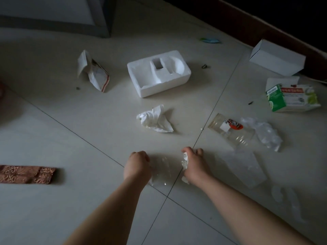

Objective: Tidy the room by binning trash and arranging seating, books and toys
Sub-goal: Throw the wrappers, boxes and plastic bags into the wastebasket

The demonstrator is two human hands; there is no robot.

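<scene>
Head view of a pale tiled floor (53, 142) strewn with trash. Both bare forearms reach forward to the crossing of two tile seams. The left hand (136, 165) is curled with its fingers clenched on the edge of a clear plastic wrapper (163, 167) that spans the gap between the hands; the right hand (194, 167) has its fingers clenched around a crumpled white paper scrap (184, 160) and appears to pinch the wrapper's other edge. Just beyond the hands lies a crumpled tissue (154, 119), and beyond it a moulded white foam packing tray (159, 73), hollow side up. Left of the tray stands a torn, folded paper packet (93, 71). To the right of the tissue a clear plastic cup (230, 131) lies on its side, touching a crumpled clear bag (265, 135); a flat clear plastic sheet (246, 168) lies just beside the right wrist. Towards the far right edge of the floor sit a green-and-white carton (292, 96) and, against the dark skirting, a plain white box (277, 57). A brown patterned fabric piece (26, 174) lies at the left edge.
</scene>
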